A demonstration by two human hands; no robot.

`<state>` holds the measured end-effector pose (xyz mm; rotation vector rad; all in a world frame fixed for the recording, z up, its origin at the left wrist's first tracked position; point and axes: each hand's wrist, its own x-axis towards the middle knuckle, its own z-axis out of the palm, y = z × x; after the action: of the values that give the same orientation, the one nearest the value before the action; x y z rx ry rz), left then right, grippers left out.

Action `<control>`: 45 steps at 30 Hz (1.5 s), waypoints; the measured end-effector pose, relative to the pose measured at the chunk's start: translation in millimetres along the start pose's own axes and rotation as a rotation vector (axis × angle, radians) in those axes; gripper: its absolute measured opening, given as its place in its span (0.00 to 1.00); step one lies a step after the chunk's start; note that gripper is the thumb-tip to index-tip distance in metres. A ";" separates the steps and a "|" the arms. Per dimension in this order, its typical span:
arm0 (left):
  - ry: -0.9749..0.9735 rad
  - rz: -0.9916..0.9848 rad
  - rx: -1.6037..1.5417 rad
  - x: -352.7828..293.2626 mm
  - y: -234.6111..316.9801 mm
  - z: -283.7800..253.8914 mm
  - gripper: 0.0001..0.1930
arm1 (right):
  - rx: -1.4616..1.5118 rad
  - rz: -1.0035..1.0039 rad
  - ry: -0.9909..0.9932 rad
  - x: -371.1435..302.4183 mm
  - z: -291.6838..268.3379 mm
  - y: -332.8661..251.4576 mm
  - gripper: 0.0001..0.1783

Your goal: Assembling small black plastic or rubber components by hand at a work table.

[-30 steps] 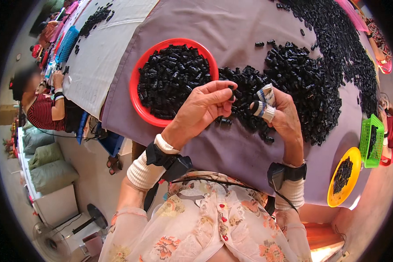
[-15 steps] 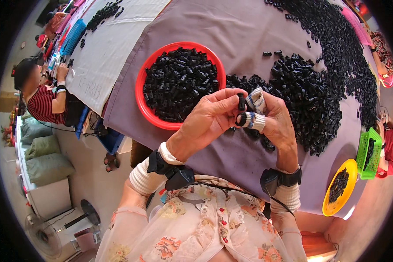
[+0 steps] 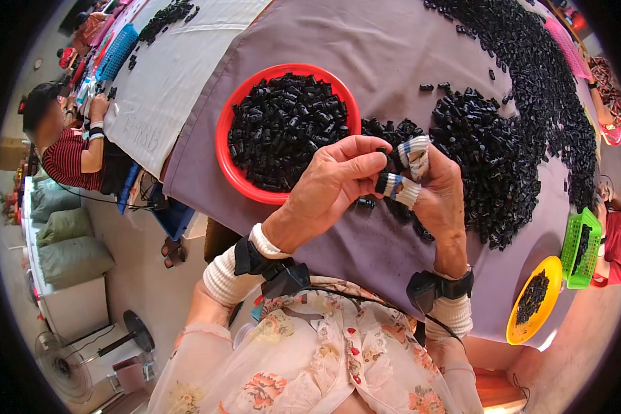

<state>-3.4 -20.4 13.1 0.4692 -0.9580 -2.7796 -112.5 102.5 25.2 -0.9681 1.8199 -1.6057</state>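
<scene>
My left hand [image 3: 328,183] pinches a small black plastic part [image 3: 382,151] between thumb and forefinger, with the other fingers curled below. Most of that part is hidden by the fingers. Meeting it from the right, my right hand [image 3: 438,200] has its fingers closed at the same part; white-and-blue cloth sleeves cover two of its fingers. Both hands hover over the table's near side. To the left stands a red bowl [image 3: 222,155] filled with similar black parts. Beyond and right of my hands, a loose heap of black parts [image 3: 493,165] lies on the mauve tablecloth [image 3: 283,231].
A broad spread of black parts [image 3: 538,90] covers the far right. Near the right edge are a yellow dish [image 3: 546,303] and a green basket [image 3: 578,265], both holding black parts. A person in a striped shirt [image 3: 72,162] works at the left; another person's red sleeve [image 3: 617,248] shows at right.
The black part was more visible upright between my fingers; now it is mostly covered. My right hand's covered fingers have shifted slightly to the right and turned.
</scene>
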 end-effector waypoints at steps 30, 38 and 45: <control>-0.029 0.014 -0.049 0.7 -4.7 -5.7 0.12 | 0.042 0.095 -0.071 0.0 -2.1 6.9 0.14; -0.038 -0.018 -0.094 0.2 -1.7 -0.7 0.11 | -0.053 0.077 -0.143 4.9 -8.1 3.9 0.21; -0.058 -0.056 -0.061 0.3 -0.7 -2.0 0.12 | -0.240 -0.002 -0.246 12.1 -16.5 4.9 0.25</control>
<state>-3.0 -21.1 11.1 0.4152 -0.8823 -2.8780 -133.5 103.3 23.9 -1.2146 1.8639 -1.2245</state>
